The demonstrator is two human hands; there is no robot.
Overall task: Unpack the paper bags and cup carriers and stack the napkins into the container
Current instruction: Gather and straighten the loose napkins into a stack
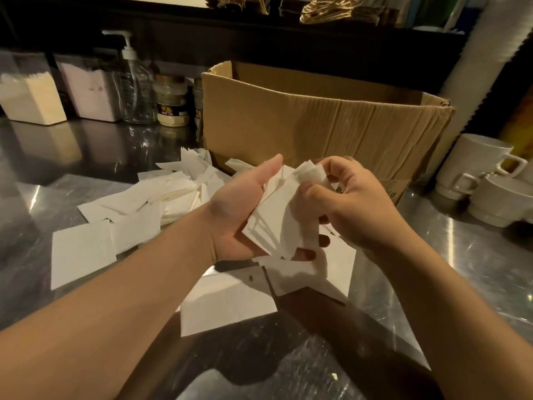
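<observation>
The left hand (239, 209) lies palm-up and cradles a fanned bundle of white napkins (277, 215); its grip is wide, fingers curled under the bundle. The right hand (354, 203) pinches the bundle's upper edge in a narrow grip of thumb and fingertips.

Step in hand, as judged: squaring loose napkins into an even stack. To do it well, keep the left palm flat as a base, tap the edges level with the right hand, and align corners before transfer.

More loose napkins (150, 203) lie scattered on the steel worktop (461, 255), from 9 o'clock to 6 o'clock of the hands. Two clear napkin containers (92, 90) stand at 10 o'clock, well apart, both already holding stacks.

An open cardboard box (317, 116) stands at 12 o'clock, just behind the hands. A pump bottle (135, 82) and jars (171, 102) stand beside the containers and may crowd the reach. White cups (484, 180) sit at 3 o'clock.
</observation>
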